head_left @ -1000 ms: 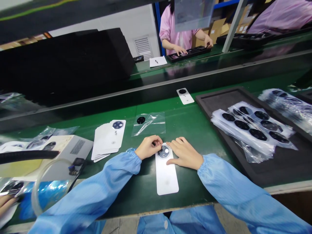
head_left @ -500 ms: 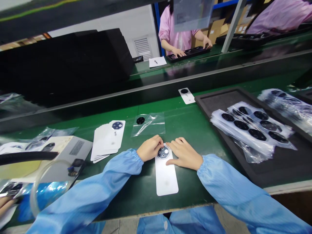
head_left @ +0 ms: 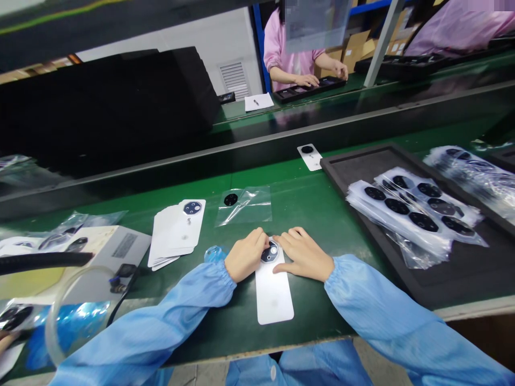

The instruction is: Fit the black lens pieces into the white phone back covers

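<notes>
A white phone back cover (head_left: pixel 275 295) with a dark octagonal camera patch (head_left: pixel 270 252) lies flat on the green table in front of me. My left hand (head_left: pixel 248 256) is closed, its fingertips bent down at the patch's upper left; anything pinched in them is hidden. My right hand (head_left: pixel 303 254) lies with fingers stretched out along the cover's upper right edge, thumb touching its face. Beside my left cuff is a crumpled clear blue film (head_left: pixel 215 254). A fanned stack of white covers (head_left: pixel 173 233) is further left. Beyond my hands lies a clear bag (head_left: pixel 251 206) with a black disc.
To the right, a dark foam tray (head_left: pixel 362 161) bears bagged covers (head_left: pixel 402 209). One more cover (head_left: pixel 309 157) lies by its far corner. A white box-shaped device (head_left: pixel 124 241) with a hose (head_left: pixel 44 261) stands left. Across the bench, a person in pink handles a black tray (head_left: pixel 289 94).
My left hand has shifted slightly down and left, covering more of the camera patch. The blue film now shows beside my left cuff. My right hand stays in place.
</notes>
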`<state>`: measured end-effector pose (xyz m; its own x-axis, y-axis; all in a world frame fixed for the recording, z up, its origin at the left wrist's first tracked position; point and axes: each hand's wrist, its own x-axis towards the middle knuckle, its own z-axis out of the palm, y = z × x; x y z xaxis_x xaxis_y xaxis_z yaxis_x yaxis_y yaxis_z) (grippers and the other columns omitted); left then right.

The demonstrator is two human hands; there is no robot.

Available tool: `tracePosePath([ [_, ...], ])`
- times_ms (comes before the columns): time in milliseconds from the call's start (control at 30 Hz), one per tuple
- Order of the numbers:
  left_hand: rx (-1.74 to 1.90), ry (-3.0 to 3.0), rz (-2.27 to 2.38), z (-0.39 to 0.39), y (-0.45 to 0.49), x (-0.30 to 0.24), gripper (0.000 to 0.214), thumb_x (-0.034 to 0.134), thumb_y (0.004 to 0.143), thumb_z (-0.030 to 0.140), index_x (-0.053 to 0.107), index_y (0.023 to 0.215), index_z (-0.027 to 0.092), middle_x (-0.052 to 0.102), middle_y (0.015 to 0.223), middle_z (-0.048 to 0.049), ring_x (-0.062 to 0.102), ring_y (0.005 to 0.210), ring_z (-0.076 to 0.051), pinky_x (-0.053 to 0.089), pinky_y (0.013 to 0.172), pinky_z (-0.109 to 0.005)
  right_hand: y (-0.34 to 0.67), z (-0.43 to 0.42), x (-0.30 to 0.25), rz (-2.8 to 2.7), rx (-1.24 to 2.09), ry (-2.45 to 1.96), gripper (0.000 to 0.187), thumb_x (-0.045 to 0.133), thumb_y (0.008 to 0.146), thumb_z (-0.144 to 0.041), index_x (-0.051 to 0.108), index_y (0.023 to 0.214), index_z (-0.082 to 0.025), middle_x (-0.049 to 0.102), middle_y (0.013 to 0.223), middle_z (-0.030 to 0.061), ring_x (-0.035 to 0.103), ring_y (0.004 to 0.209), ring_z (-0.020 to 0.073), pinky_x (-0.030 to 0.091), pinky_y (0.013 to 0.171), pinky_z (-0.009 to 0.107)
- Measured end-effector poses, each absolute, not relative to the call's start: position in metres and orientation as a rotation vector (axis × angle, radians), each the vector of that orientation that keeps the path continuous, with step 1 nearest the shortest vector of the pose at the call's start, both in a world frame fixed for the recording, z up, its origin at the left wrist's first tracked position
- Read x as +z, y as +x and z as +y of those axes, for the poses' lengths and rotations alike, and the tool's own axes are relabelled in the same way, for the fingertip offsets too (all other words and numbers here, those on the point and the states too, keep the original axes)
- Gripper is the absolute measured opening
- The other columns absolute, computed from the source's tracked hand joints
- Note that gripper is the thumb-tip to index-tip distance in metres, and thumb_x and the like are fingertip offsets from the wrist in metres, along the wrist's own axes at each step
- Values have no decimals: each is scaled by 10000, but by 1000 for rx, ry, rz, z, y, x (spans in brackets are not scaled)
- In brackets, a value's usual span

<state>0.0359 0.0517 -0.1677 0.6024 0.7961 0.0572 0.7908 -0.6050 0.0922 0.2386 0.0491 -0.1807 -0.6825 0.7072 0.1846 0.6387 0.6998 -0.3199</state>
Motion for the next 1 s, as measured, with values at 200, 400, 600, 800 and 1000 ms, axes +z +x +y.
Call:
tracePosePath([
  [200,220,2815,1299,37,33,-163,160,376,954,108,464,855,197,544,846,-37,538,725,-178,379,541,-283,238,49,-179,-2621,333,-1070,746,628,790,-641,535,1263,-72,635,1007,124,529,982,291,379,933,439],
  [400,463,2684,1357,5,29,-152,180,356,948,122,455,828,211,602,849,-37,589,737,-165,446,599,-273,239,48,-177,-2616,339,-1076,724,625,784,-650,547,1246,-99,631,965,109,532,940,284,398,891,424],
  [600,852,2225,1913,0,-32,-156,69,392,961,232,460,958,219,623,796,-3,643,662,-129,533,623,-236,241,50,-182,-2609,352,-1042,720,631,801,-622,519,1287,-101,632,997,113,541,958,286,392,927,450],
  [800,871,2047,2114,4,-78,-186,150,516,894,317,520,999,210,595,686,28,612,573,-136,534,583,-257,242,51,-183,-2595,381,-1030,692,648,813,-577,517,1292,-95,627,1011,115,534,974,293,385,939,456],
  [1000,887,2087,2160,2,-74,-183,190,615,839,339,600,969,201,514,990,-73,586,851,-220,525,799,-393,242,51,-182,-2580,418,-1043,650,652,822,-550,527,1280,-107,623,1004,105,527,973,293,386,937,459],
])
